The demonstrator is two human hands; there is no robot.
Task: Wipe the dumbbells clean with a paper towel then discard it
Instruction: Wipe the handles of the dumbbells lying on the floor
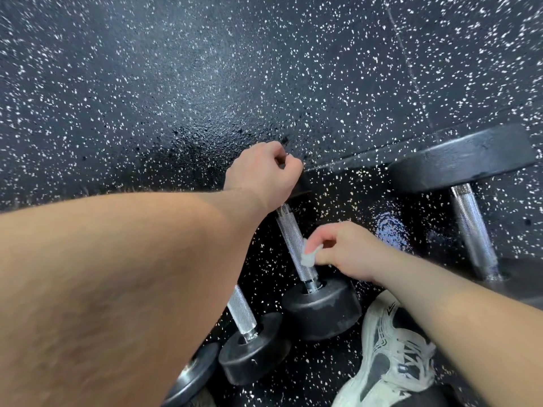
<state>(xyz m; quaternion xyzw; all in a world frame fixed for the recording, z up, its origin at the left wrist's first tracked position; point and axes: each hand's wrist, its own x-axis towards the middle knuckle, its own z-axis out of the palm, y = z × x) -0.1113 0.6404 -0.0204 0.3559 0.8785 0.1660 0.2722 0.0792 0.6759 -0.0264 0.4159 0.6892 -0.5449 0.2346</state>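
**Fingers [318, 240] pinch paper towel [308, 258] to middle dumbbell [321, 308] in gym-floor wipe-down**

The fingers and thumb of the right hand [346, 251] close narrowly on a small white wad of paper towel, holding it against the knurled steel handle of the middle dumbbell on the speckled rubber floor [147, 83]. The left hand [261, 171], reaching across, curls over the far head and hides most of it, apparently steadying the weight. Whether the dumbbell lies flat or is tipped up cannot be told. A smaller dumbbell [252, 345] lies just beside it on the left, a larger dumbbell [470, 224] sits well apart on the right, and a white shoe [390, 356] is near the middle one's near head.

The step in hand looks to be wiping the handle. Done well, the towel would wrap round the bar rather than dab one side, then travel the full length between the collars. The left hand could roll the weight so the hidden side gets covered too. The rough knurling may shred so small a wad, which calls for firm, even strokes rather than scrubbing. The rubber heads also need a pass. No bin is in view for the discard.
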